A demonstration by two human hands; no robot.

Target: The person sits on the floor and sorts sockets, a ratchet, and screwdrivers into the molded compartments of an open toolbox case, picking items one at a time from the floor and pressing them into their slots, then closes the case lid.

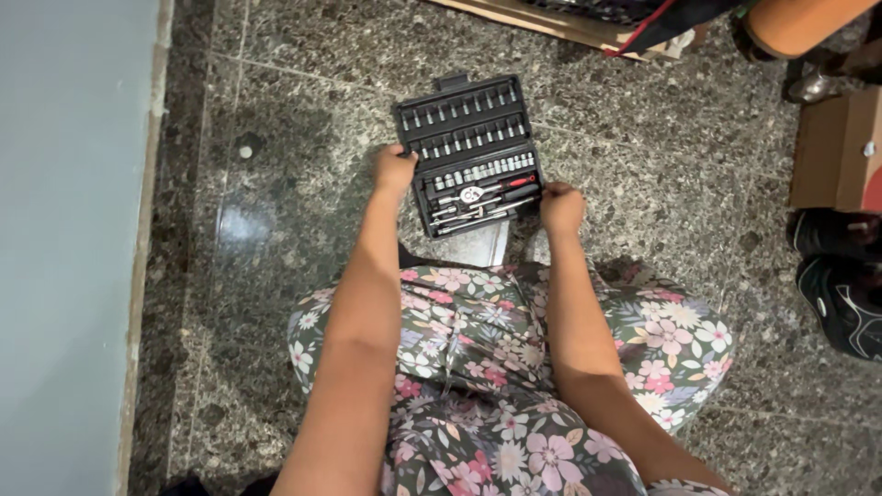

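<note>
Black plastic tool case (470,156), open flat on the speckled granite floor (303,184), lying at twelve o'clock from the person's floral-print lap (478,367). Contents: rows of sockets and bits in the upper half; a ratchet with a red-accented handle (491,190) and extension bars in the lower half. Left hand (393,171) at nine o'clock of the case, fingers curled closed against its left edge at the hinge line. Right hand (560,207) at four o'clock of the case, fingers bent, touching its lower right corner. Both forearms extended straight forward. Cardboard box (836,152) and dark shoes (841,276) at three o'clock, well apart.
</note>
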